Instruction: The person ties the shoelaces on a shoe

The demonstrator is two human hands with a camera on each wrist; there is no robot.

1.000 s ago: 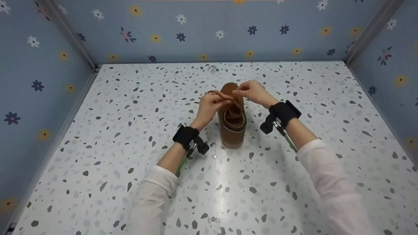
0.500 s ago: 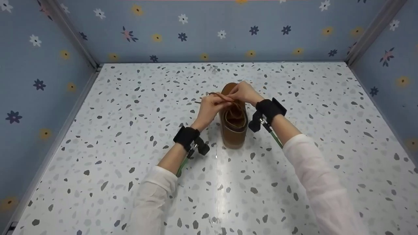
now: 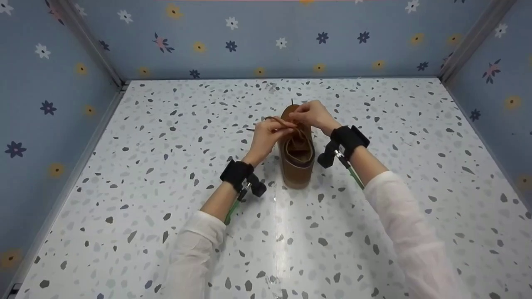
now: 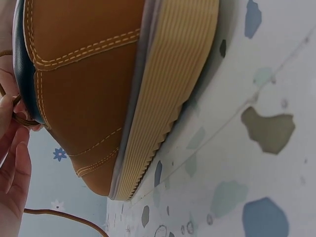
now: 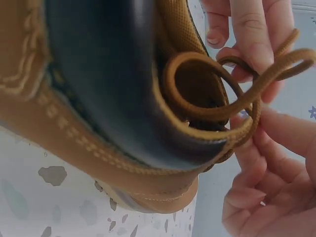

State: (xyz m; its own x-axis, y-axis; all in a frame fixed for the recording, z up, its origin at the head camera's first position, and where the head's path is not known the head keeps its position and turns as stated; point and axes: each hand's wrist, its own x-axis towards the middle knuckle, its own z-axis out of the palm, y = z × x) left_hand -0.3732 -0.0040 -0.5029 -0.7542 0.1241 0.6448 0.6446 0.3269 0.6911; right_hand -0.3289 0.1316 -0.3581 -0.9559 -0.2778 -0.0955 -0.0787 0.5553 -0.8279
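A brown lace-up shoe point(image 3: 297, 176) with a dark collar and ribbed tan sole stands upright, toe pointing away. My left hand point(image 3: 266, 137) is at the left of its opening and pinches the brown shoelace point(image 5: 197, 111), which bends into loops over the tongue. One lace end point(image 4: 64, 213) trails below that hand in the left wrist view. From the other side my right hand point(image 3: 316, 114) reaches over the front of the shoe. In the right wrist view its thumb and forefinger pinch the lace where strands cross, close to the left fingers. The crossing itself is partly covered by fingers.
The shoe stands on a white speckled tabletop point(image 3: 166, 232). Blue flowered panels point(image 3: 266, 37) enclose the back and both sides. Black camera straps circle both wrists.
My right hand came in from the right to the left fingers, then drew slightly back and away. A dark lace tip now sticks up beyond the toe. My left hand stayed in place.
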